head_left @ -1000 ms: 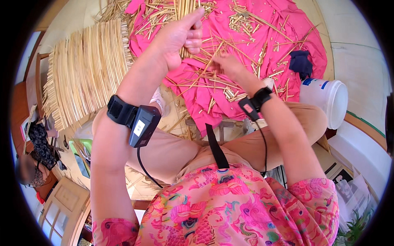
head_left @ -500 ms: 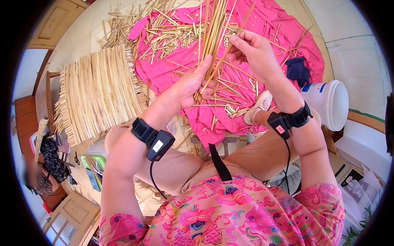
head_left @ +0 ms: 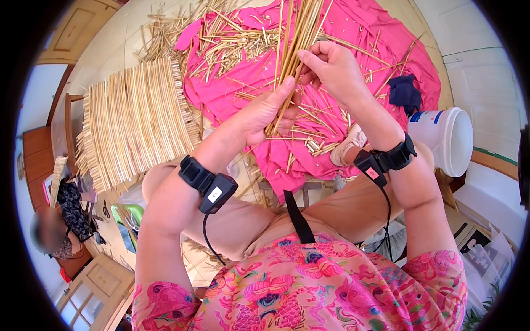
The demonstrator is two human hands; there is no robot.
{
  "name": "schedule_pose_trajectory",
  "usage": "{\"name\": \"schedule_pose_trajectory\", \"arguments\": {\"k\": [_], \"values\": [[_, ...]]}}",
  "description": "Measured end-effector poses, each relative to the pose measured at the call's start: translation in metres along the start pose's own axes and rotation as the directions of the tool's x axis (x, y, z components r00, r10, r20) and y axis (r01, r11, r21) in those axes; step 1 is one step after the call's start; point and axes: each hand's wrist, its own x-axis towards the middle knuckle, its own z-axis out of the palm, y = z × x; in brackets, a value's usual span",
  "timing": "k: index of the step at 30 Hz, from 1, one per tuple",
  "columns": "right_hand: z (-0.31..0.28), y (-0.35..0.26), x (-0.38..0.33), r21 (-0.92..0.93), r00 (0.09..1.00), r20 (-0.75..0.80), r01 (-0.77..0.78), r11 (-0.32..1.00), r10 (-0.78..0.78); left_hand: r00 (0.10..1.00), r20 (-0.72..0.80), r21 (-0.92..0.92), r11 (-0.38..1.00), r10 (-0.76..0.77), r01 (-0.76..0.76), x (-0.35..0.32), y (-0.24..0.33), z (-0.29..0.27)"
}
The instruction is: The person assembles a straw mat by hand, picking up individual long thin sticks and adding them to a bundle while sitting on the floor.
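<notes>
My left hand [head_left: 265, 113] is wrapped round the lower part of a bundle of thin, straw-coloured stalks [head_left: 302, 34]. The bundle leans up and slightly right, its upper ends running out at the top of the view. At the bundle's right side, my right hand [head_left: 334, 69] is closed in a pinch, thumb and forefinger on a stalk at its edge. The fingertips partly hide that stalk. Below both hands spreads a pink cloth [head_left: 221, 107], strewn with loose stalks and short cut pieces [head_left: 243, 45].
A mat of stalks laid side by side [head_left: 135, 118] rests at the left. On the right stand a white bucket [head_left: 455, 142] and a dark blue cloth [head_left: 404, 92]. A green tray [head_left: 132, 215] is at the lower left, with another person [head_left: 61, 237] beyond it.
My right hand has moved left and slightly down, bringing its pinched stalk in against the bundle. My left hand and the bundle have shifted a little to the right.
</notes>
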Motion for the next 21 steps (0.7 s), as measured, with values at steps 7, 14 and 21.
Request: {"name": "schedule_pose_trajectory", "arguments": {"k": [7,14,21], "values": [[0.009,0.000,-0.001,-0.021,1.000,0.006,-0.019,1.000,0.019,1.000,0.004,0.000,1.000,0.016,-0.016,0.000,-0.001,0.000],[0.015,0.001,0.001,-0.062,0.999,-0.025,-0.021,0.998,0.019,1.000,0.028,0.016,1.000,0.009,-0.010,-0.003,0.001,0.000],[0.016,0.012,0.003,-0.135,0.997,-0.049,0.055,0.989,-0.062,1.000,0.009,0.000,1.000,-0.030,0.030,-0.005,0.001,0.004]]}}
